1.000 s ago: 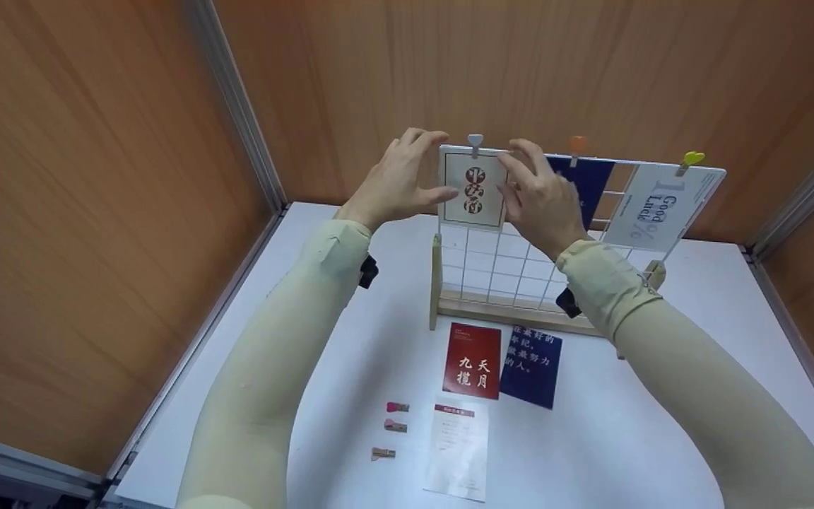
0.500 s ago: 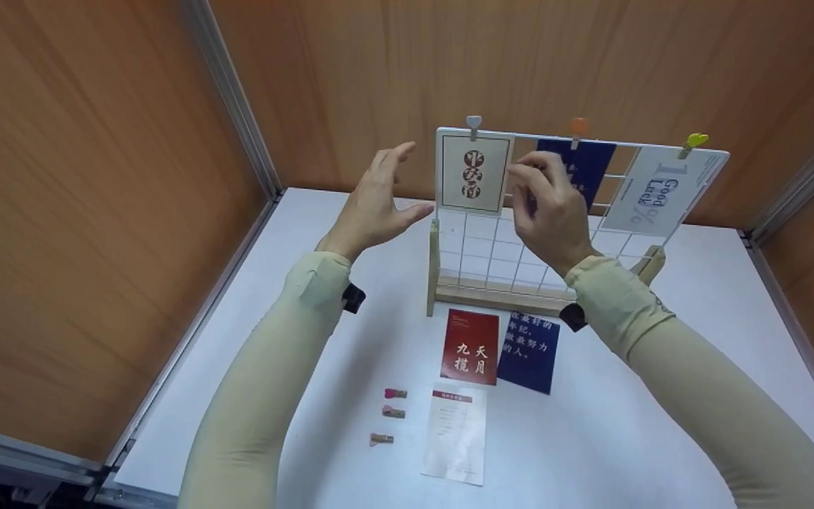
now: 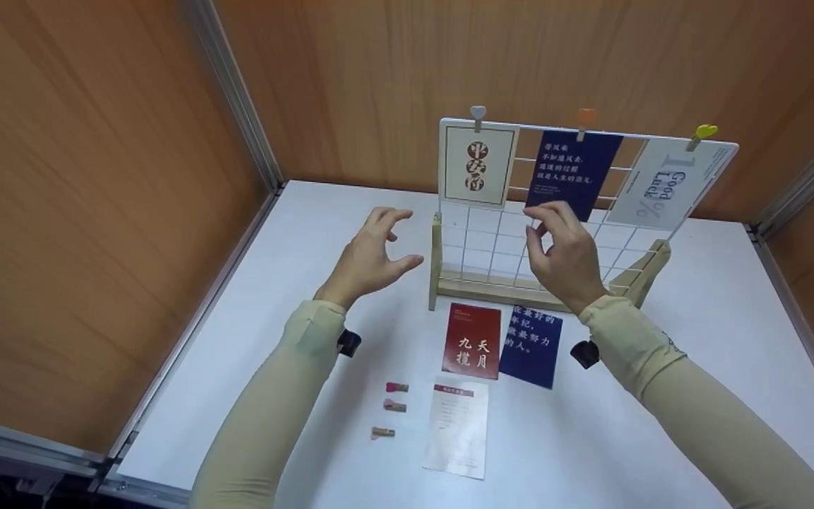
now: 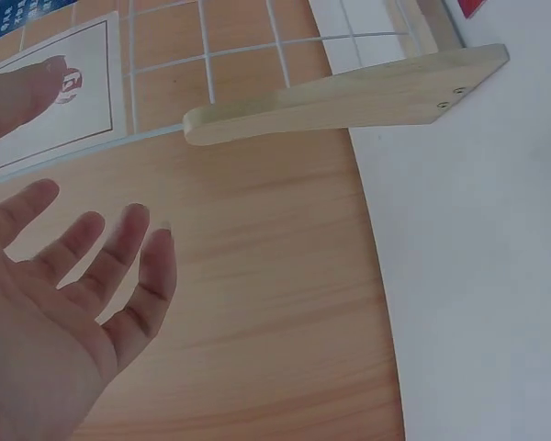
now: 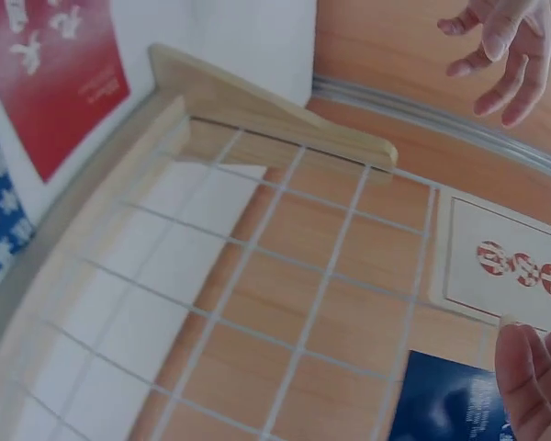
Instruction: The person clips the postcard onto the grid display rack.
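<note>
My left hand (image 3: 368, 254) hovers left of the wire grid rack (image 3: 490, 244), fingers loosely bent and holding nothing. In front of the grid, my right hand (image 3: 568, 258) hangs with loosely curled fingers and nothing visible between them. A white card (image 3: 495, 166) with round red characters is fixed at the grid's top left by a white heart clip (image 3: 478, 113). Beside it, a dark blue card (image 3: 569, 170) hangs under an orange clip (image 3: 586, 116). At the right end, a white "Good Luck" card (image 3: 668, 184) hangs from a yellow heart clip (image 3: 706, 132).
On the white table (image 3: 591, 452) lie a red card (image 3: 472, 339), another blue card (image 3: 531, 346) and a white printed card (image 3: 456, 431). Left of these are three small clips, a magenta clip (image 3: 397, 387), a pink clip (image 3: 394, 406) and a pale clip (image 3: 383, 432). Wooden walls (image 3: 350, 85) enclose the table.
Both hands have come away from the white card at the top left and moved down. The left hand also moved left and the right hand slightly right. The card stays clipped.
</note>
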A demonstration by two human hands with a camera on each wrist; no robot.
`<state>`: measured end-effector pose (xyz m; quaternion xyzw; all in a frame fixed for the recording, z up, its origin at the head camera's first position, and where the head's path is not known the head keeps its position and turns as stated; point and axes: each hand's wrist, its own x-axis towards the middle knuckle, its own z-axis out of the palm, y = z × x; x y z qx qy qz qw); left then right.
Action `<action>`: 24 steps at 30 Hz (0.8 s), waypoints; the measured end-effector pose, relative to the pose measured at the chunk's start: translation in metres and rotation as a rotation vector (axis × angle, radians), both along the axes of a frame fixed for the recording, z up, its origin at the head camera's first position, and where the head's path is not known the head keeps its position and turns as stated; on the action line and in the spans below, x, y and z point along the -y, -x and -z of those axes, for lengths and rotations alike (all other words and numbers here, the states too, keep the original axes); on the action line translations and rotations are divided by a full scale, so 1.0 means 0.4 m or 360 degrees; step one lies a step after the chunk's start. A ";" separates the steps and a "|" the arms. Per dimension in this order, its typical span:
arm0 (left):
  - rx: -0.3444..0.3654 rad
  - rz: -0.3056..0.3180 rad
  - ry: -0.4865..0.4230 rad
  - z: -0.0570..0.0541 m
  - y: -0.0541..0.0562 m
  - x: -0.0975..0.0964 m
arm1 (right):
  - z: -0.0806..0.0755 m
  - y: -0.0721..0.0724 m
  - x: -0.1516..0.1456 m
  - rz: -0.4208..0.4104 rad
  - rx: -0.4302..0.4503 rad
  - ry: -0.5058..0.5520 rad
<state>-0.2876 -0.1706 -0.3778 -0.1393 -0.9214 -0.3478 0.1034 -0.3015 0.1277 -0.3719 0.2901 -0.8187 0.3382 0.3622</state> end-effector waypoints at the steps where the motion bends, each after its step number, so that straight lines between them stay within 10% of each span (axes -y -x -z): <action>1: 0.0021 0.0001 -0.0014 0.011 -0.005 0.001 | 0.011 -0.002 -0.005 0.0006 0.0046 -0.0010; 24: 0.0588 0.0096 -0.0142 0.227 -0.124 0.041 | 0.294 -0.004 -0.147 0.0225 0.1427 -0.0629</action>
